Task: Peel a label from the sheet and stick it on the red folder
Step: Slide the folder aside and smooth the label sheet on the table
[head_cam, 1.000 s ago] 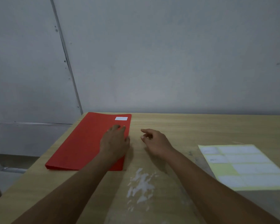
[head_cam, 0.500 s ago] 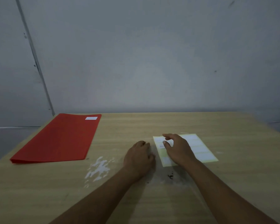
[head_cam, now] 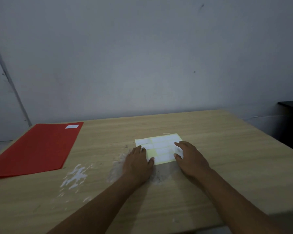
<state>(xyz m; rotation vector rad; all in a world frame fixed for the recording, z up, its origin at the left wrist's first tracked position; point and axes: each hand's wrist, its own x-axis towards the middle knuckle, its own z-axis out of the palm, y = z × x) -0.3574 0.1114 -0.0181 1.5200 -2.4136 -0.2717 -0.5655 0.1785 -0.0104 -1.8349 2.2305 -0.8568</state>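
The red folder (head_cam: 35,147) lies flat at the table's left side, with one white label (head_cam: 72,126) stuck near its far right corner. The label sheet (head_cam: 159,146), yellowish with white labels, lies in the middle of the table. My left hand (head_cam: 138,162) rests palm down on the sheet's near left corner, fingers apart. My right hand (head_cam: 190,159) lies on the sheet's right side, fingers spread over the labels. Neither hand holds anything.
The wooden table (head_cam: 227,157) has white paint smears (head_cam: 74,176) between the folder and my hands. A grey wall stands behind the table. A dark piece of furniture (head_cam: 290,115) sits past the table's right edge.
My view has swung right from the folder to the sheet. Both hands left the folder and moved onto the label sheet, the left on its near left corner, the right over its right side.
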